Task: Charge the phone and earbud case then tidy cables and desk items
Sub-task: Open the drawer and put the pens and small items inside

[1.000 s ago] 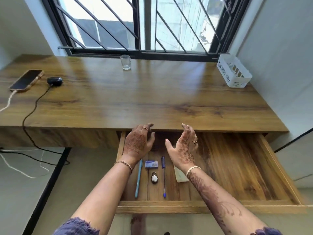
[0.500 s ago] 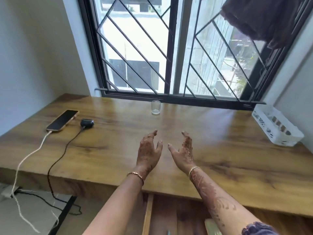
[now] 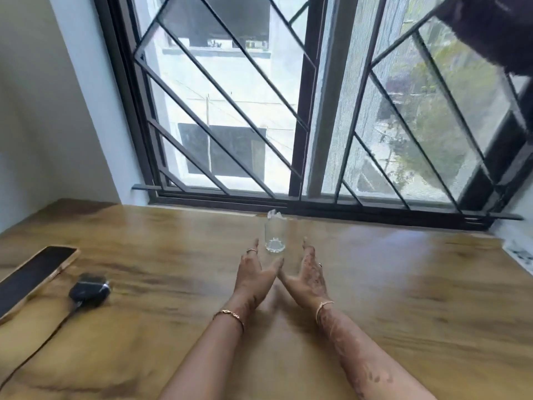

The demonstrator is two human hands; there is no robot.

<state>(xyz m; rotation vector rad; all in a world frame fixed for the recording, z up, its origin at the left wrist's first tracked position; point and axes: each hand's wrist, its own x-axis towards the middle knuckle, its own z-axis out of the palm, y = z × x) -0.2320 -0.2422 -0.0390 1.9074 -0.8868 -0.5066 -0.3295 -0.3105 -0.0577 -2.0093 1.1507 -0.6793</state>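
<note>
Just beyond left hand (image 3: 253,277), right hand (image 3: 309,274): glass (image 3: 274,236)

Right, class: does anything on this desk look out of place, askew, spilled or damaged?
Nothing is spilled. The drinking glass stands upright, alone near the window; its rim looks ragged, but blur hides whether it is chipped. The phone lies at a slant to the front edge of the desk.

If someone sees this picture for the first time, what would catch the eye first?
Probably the open left hand and right hand, stretched towards a clear drinking glass on the brown wooden desk by the barred window. At the left lie a black-screened phone and a small black earbud case with a cable.
</note>
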